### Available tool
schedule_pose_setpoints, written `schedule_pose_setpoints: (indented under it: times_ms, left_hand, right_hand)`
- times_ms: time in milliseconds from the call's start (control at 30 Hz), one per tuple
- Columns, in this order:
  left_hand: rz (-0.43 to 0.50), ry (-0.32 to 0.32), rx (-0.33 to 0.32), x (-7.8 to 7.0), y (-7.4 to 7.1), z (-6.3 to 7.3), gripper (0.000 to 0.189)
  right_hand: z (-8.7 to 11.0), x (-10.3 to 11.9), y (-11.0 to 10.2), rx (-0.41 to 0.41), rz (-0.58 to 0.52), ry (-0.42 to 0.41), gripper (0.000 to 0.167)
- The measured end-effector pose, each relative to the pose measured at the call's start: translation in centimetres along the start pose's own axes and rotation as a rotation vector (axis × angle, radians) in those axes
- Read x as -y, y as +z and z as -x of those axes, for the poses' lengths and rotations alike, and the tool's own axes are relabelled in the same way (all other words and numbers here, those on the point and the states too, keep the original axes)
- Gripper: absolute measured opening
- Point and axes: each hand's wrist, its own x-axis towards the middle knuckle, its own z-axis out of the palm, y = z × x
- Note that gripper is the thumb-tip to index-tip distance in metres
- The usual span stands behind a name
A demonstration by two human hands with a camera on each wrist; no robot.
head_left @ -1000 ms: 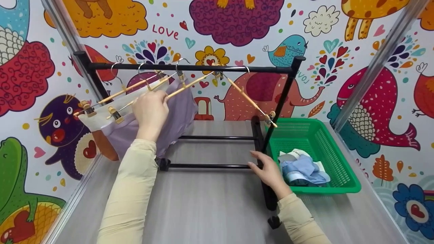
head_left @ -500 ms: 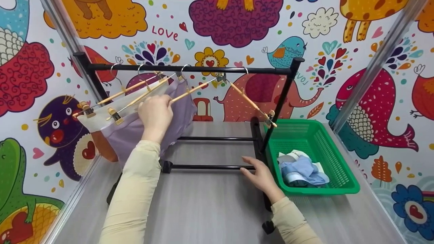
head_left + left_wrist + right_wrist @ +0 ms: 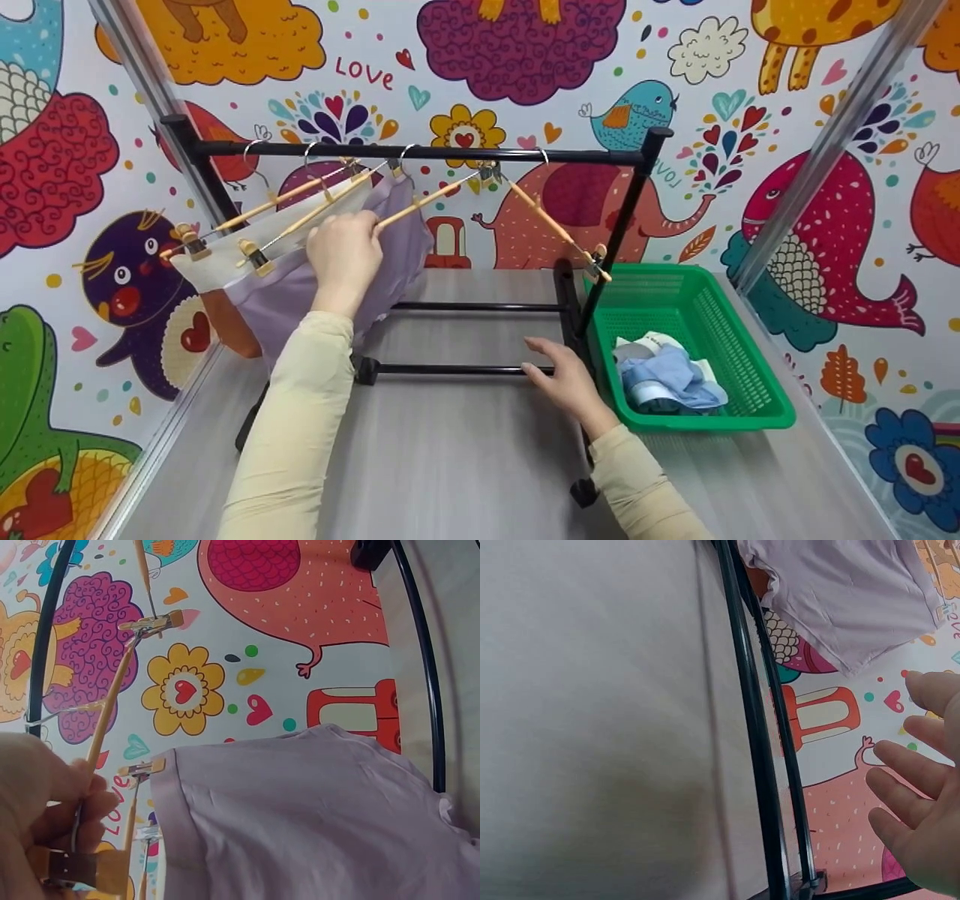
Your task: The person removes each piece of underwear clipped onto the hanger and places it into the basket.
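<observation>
Hanger (image 3: 439, 193), likely light and stiff, is offering its bar (image 3: 118, 682) as best hold, the left hand (image 3: 345, 256) gripping there, the right hand (image 3: 568, 381) hovering empty, fingers spread.

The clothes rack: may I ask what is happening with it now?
A person's left hand holds a bare clip hanger, hooked over the top bar of the black rack. A lilac garment hangs from the next hanger. The right hand holds nothing. Crumpled clothes lie in the green basket at the right.

Red "LOVE" (image 3: 364, 73) on cartoon-print wall (image 3: 517, 120), plus teal ltrs (image 3: 667, 171) nr R rack post (image 3: 627, 210), unclear
</observation>
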Motion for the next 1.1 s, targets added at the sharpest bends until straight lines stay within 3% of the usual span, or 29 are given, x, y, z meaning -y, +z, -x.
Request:
schedule_pose_setpoints:
  times_ms: [367, 667, 1100]
  left_hand:
    - [0.002, 0.027, -0.013, 0.6, 0.0, 0.1, 0.012]
    - [0.023, 0.031, 0.001, 1.2, -0.1, 0.2, 0.018]
    - [0.096, -0.003, -0.05, 2.1, -2.4, 0.5, 0.038]
  right_hand:
    - [-1.4, 1.8, -0.3, 0.015, 0.031, 0.02, 0.044]
    - [-2.4, 3.1, -0.8, -0.021, 0.046, -0.044, 0.044]
    - [-3.2, 4.2, -0.6, -0.018, 0.087, -0.088, 0.045]
